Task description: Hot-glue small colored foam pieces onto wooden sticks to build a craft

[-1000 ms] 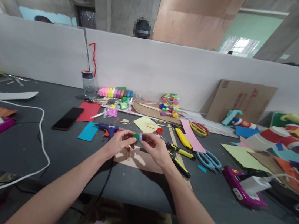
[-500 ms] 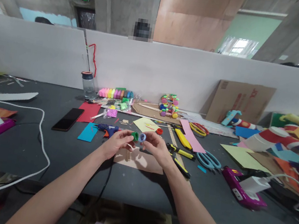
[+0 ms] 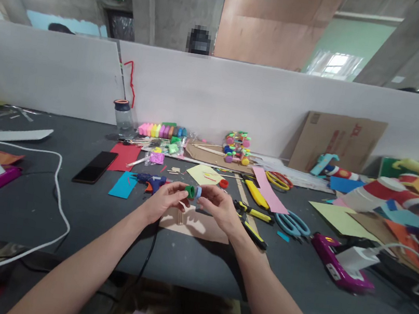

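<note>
Between the fingers of my left hand [image 3: 167, 199] is a green bottle cap [image 3: 190, 191], its hollow side partly showing. My right hand [image 3: 218, 204] pinches a light blue bottle cap [image 3: 198, 192] just to the right of it. The two caps are very close; whether they touch I cannot tell. Under both hands lies a piece of brown cardboard [image 3: 202, 228], with short wooden sticks [image 3: 180, 218] on it. Beyond my fingers a red bottle cap [image 3: 223, 184] rests on the table. A blue glue gun [image 3: 152, 182] lies beside my left hand.
Right of my hands lie yellow-black cutters [image 3: 257, 193], pliers [image 3: 254, 212] and blue-handled scissors [image 3: 292, 224]. A phone [image 3: 95, 166] and coloured paper [image 3: 123, 184] are on the left. Purple power strips [image 3: 343, 266] with white cables flank both sides. A water bottle [image 3: 123, 119] stands near the partition.
The light blue cap has turned from showing its hollow face to more edge-on. The green cap has shifted slightly right, narrowing the gap between them.
</note>
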